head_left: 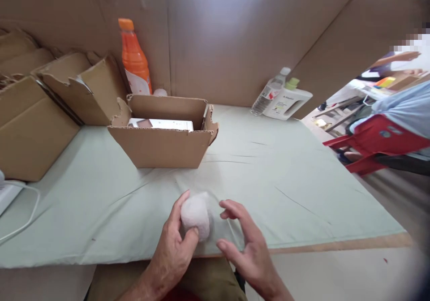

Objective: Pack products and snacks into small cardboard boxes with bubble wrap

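Bare green cloth [285, 180] lies free right of the hands; the open carton [161, 144] blocks straight ahead.

White fluffy ball [196, 218], pale-green cloth [268, 175]

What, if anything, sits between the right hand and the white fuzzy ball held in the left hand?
Nothing visible. The left hand grips the white fuzzy ball between thumb and fingers just above the green cloth. The right hand is open right beside it, with only a small bare gap between them.
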`<state>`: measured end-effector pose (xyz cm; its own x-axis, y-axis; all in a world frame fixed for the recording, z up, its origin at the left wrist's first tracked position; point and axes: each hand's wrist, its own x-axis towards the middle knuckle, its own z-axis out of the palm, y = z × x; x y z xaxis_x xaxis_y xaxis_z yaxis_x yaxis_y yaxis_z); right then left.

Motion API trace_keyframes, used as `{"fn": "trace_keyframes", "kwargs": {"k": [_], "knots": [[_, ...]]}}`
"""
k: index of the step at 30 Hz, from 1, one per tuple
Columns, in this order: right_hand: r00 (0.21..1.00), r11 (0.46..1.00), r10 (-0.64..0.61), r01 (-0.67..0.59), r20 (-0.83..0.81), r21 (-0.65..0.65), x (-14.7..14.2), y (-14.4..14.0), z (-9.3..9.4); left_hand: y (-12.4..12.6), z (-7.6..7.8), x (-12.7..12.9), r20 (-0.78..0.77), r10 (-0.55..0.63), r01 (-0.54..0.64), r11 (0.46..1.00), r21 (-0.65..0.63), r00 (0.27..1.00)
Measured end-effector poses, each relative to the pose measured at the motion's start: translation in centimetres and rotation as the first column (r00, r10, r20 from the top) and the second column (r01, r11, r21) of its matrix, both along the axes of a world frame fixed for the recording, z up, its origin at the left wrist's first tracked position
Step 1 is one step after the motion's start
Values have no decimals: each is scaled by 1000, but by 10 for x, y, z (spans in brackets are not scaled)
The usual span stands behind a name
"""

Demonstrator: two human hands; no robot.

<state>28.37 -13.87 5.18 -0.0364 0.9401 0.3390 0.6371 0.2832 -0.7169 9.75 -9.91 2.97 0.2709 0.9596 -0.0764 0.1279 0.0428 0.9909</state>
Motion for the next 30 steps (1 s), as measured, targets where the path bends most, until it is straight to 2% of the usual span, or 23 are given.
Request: {"fn": "trace_keyframes", "kwargs": {"k": [2, 6, 8, 10, 11, 13, 16, 18, 19, 21, 23, 25, 28, 30], "knots": [[996, 994, 78, -81, -45, -69, 9, 8, 13, 5, 5, -6, -117, -99, 113, 987, 119, 988], [966, 951, 256, -256, -25, -170, 6, 25, 32, 13, 9, -13, -243, -243, 312, 899, 308, 939], [955, 935, 293, -295, -40, -198, 1, 32, 44, 20, 13, -21, -287, -296, 389, 848, 359, 911], [961, 948, 269, -275, -59, -162, 2, 42, 64, 32, 21, -34, -303, -288, 400, 811, 428, 908], [974, 969, 216, -223, -74, -107, 4, 49, 77, 39, 27, -42, -292, -234, 353, 806, 475, 927], [987, 997, 59, -49, -153, 65, 9, 70, 105, 57, 36, -57, -210, -23, 145, 799, 584, 977], [966, 938, -88, 163, -242, 307, 11, 119, 138, 85, 36, -67, -68, 287, -168, 719, 675, 955], [981, 924, -166, 190, -101, 332, 6, 153, 147, 100, 24, -65, -56, 375, -242, 698, 674, 925], [977, 936, -211, 193, 29, 295, 3, 168, 147, 105, 16, -62, -83, 385, -241, 715, 656, 919], [914, 962, -256, 208, 316, 178, -5, 190, 146, 111, 0, -58, -158, 378, -209, 761, 615, 912], [802, 976, -208, 208, 560, 65, -11, 201, 147, 114, -11, -57, -230, 362, -154, 775, 613, 903], [684, 979, -101, 198, 723, -50, -17, 207, 154, 115, -16, -59, -259, 372, -121, 746, 654, 891], [524, 957, 44, 224, 850, -187, -26, 215, 170, 118, -18, -62, -244, 426, -138, 690, 710, 871], [454, 938, 96, 257, 886, -233, -32, 222, 180, 121, -18, -64, -239, 450, -152, 674, 723, 860]]}}
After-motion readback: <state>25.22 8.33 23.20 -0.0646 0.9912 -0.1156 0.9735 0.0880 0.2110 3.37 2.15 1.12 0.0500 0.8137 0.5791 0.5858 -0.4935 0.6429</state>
